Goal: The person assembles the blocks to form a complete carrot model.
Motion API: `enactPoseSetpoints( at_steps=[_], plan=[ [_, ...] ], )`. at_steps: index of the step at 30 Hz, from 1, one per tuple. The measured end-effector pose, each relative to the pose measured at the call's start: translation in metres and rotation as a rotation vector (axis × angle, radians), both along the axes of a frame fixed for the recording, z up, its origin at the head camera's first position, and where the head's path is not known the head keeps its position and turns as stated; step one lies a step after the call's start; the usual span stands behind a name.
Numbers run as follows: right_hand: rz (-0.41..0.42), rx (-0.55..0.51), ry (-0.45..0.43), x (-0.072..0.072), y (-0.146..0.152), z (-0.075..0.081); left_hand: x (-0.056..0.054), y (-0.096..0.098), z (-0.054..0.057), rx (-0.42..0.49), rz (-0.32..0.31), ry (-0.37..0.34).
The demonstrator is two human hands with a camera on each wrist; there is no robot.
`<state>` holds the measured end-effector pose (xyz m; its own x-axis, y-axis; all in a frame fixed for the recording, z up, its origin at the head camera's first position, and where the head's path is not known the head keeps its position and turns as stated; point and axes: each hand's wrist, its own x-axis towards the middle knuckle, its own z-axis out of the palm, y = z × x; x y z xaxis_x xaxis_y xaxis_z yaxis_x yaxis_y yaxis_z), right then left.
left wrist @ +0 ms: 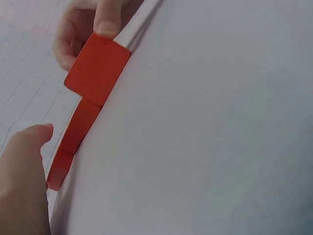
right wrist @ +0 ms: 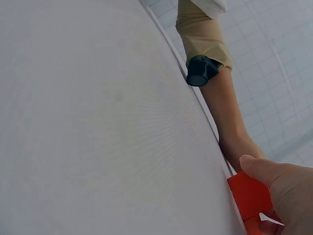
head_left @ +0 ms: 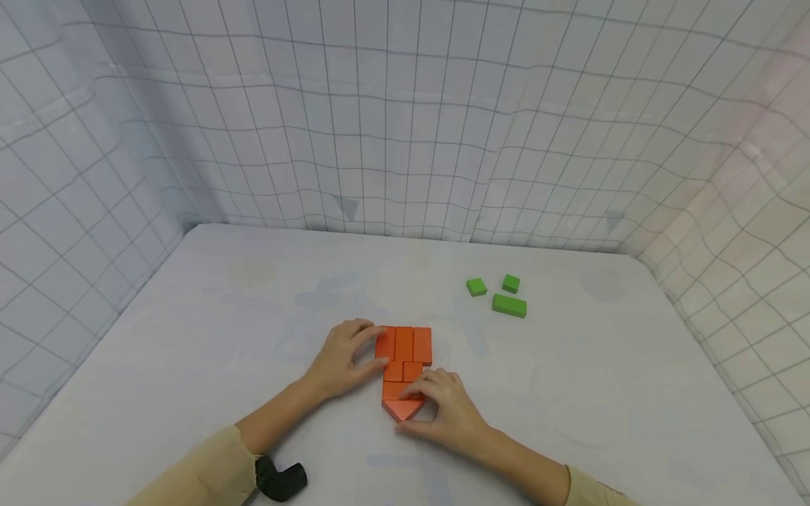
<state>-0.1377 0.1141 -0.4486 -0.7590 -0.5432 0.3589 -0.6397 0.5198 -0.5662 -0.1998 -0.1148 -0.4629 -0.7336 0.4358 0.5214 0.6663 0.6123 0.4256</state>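
Note:
Several orange wooden blocks lie joined in one flat shape on the table. Three upright rectangular blocks (head_left: 404, 344) form its far end, two small square blocks (head_left: 403, 372) the middle, then a crosswise rectangular block (head_left: 394, 391) and a triangular block (head_left: 402, 409) pointing toward me. My left hand (head_left: 338, 360) rests beside the leftmost upright block, index finger by its far end, thumb near its lower end. My right hand (head_left: 451, 416) pinches the triangular block, thumb at its near tip, fingers over the crosswise block. The left wrist view shows the right thumb against the triangular block's side (left wrist: 98, 68).
Beyond the shape to the right lie three green blocks: a square-topped one (head_left: 477, 287), a small cube (head_left: 511, 283) and a longer bar (head_left: 509, 306). A black device (head_left: 281, 481) sits by my left sleeve. White grid-lined curtains (head_left: 405, 126) enclose the table.

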Motion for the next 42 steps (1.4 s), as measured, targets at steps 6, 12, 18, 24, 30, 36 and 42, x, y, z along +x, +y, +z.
enactPoseSetpoints(
  at_steps=[6, 12, 18, 24, 30, 36, 42],
  plan=[
    [-0.004, 0.007, -0.002, 0.0, 0.0, 0.0, 0.015, 0.006, 0.0, -0.031, 0.041, -0.012],
    [0.003, 0.008, 0.016, 0.0, 0.001, 0.001, 0.018, 0.007, -0.001, -0.063, 0.073, -0.041],
    [0.032, -0.129, 0.019, -0.019, 0.015, 0.018, 0.018, 0.007, -0.001, -0.061, 0.072, -0.044],
    [-0.131, -0.258, 0.114, -0.051, 0.05, 0.063, 0.019, 0.007, -0.002, -0.077, 0.082, -0.046],
    [-0.276, -0.259, 0.154, -0.088, 0.1, 0.053, 0.019, 0.008, -0.002, -0.071, 0.073, -0.061],
    [-0.355, -0.193, 0.05, -0.12, 0.146, 0.021, 0.019, 0.007, -0.001, -0.076, 0.079, -0.057],
    [-0.359, -0.159, -0.064, -0.129, 0.166, 0.006, 0.019, 0.006, -0.001, -0.075, 0.074, -0.055]
  ],
)
